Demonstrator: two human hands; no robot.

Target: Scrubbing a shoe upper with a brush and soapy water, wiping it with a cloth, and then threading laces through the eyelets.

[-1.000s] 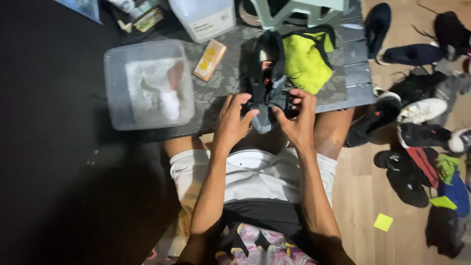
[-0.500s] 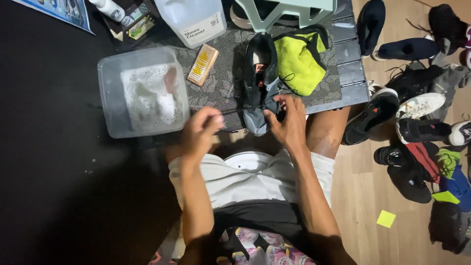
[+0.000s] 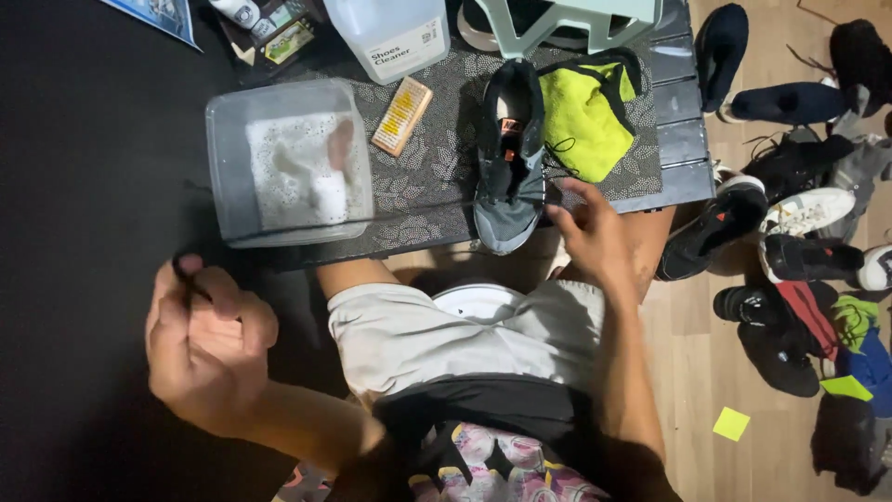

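The left hand (image 3: pixel 206 344) is closed around a thin dark lace (image 3: pixel 183 270), held out over the black floor (image 3: pixel 84 186). The right hand (image 3: pixel 595 237) lies open, fingers spread, just beside the grey shoe (image 3: pixel 509 158). The shoe rests on a patterned mat (image 3: pixel 427 167) between a clear tub of soapy water (image 3: pixel 290 163) and a yellow-green cloth (image 3: pixel 583 112). Its long axis runs away from the person. Loose shoes (image 3: pixel 790 214) crowd the wooden floor at right.

Grey-black shoe (image 3: pixel 509 167), lime-yellow cloth (image 3: pixel 583 116), leaf-patterned dark mat (image 3: pixel 427 172), tan brush (image 3: pixel 401 115)
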